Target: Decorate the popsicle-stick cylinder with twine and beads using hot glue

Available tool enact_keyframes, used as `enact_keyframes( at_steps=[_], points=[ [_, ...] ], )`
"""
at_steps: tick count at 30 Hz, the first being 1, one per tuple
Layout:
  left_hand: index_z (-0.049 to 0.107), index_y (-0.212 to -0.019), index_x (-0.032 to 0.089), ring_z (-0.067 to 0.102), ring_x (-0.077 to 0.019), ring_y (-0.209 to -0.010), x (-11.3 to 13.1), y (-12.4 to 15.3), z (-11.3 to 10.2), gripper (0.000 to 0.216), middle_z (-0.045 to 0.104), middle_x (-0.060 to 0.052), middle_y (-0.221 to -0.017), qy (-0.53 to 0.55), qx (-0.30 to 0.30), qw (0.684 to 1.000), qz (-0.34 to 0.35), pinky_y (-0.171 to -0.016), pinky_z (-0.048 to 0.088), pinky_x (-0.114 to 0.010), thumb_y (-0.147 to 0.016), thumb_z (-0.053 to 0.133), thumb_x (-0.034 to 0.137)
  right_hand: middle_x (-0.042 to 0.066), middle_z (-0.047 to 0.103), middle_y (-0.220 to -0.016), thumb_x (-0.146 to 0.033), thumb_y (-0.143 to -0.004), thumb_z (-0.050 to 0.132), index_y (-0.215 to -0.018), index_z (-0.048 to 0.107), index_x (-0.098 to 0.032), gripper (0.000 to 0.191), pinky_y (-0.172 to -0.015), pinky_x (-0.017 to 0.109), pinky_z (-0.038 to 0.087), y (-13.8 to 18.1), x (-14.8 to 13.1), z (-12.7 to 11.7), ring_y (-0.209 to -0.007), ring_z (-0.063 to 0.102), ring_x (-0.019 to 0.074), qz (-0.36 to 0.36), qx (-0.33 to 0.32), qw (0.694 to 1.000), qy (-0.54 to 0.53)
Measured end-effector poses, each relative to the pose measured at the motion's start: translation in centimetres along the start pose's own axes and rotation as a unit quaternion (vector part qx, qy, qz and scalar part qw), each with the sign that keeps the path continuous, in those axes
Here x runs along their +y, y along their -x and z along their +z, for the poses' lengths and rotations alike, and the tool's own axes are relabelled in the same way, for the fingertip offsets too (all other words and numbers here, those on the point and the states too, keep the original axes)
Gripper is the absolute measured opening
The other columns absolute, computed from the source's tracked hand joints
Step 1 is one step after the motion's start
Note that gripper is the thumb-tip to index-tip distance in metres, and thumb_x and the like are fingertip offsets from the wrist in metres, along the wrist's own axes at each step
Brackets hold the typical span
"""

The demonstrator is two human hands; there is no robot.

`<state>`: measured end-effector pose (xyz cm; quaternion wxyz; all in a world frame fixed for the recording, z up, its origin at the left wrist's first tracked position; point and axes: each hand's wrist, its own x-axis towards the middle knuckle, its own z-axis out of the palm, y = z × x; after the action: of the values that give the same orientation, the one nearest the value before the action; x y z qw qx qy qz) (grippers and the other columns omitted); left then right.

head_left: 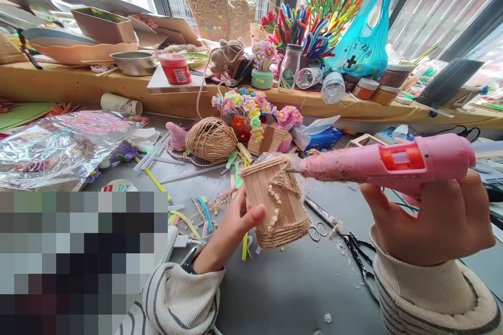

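Observation:
My left hand [244,214] grips a small pot [261,193] faced with wooden sticks, tilted a little above the table. Twine is wound round its top and bottom edges, and a braided strip with pale bead-like bits runs down its side. In my right hand [428,220] is a pink hot glue gun [369,162], with a clear glue stick coming out of its back end. The gun's metal nozzle points left, at or very near the twine rim of the pot; contact I cannot make out. My left fingers behind the pot are hidden.
Black-handled scissors [359,256] and small scissors [317,229] lie beyond the pot. A twine ball [212,140], crocheted flowers [251,104] and a blue tissue pack [318,133] stand farther back. Jars, pipe cleaners and a blue plastic bag [363,42] crowd the ledge. A blurred block covers the lower left.

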<state>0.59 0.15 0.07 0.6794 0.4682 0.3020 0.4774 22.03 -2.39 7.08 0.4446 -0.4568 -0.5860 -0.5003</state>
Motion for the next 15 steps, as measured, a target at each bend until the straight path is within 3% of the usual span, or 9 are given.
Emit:
enact_keyframes(
  at_steps=[15],
  points=[
    [0.045, -0.130, 0.021, 0.057, -0.0330, -0.111, 0.14, -0.10, 0.01, 0.077, 0.062, -0.013, -0.121, -0.026, -0.001, 1.000, -0.001, -0.092, 0.045, -0.043, -0.065, 0.066, 0.057, 0.001, 0.052, -0.061, -0.031, -0.066, 0.073, -0.111, 0.062, -0.021, 0.048, -0.053, 0.032, 0.050, 0.50, 0.18, 0.02, -0.053, 0.052, 0.0172, -0.035, 0.005, 0.999, 0.020]
  ],
)
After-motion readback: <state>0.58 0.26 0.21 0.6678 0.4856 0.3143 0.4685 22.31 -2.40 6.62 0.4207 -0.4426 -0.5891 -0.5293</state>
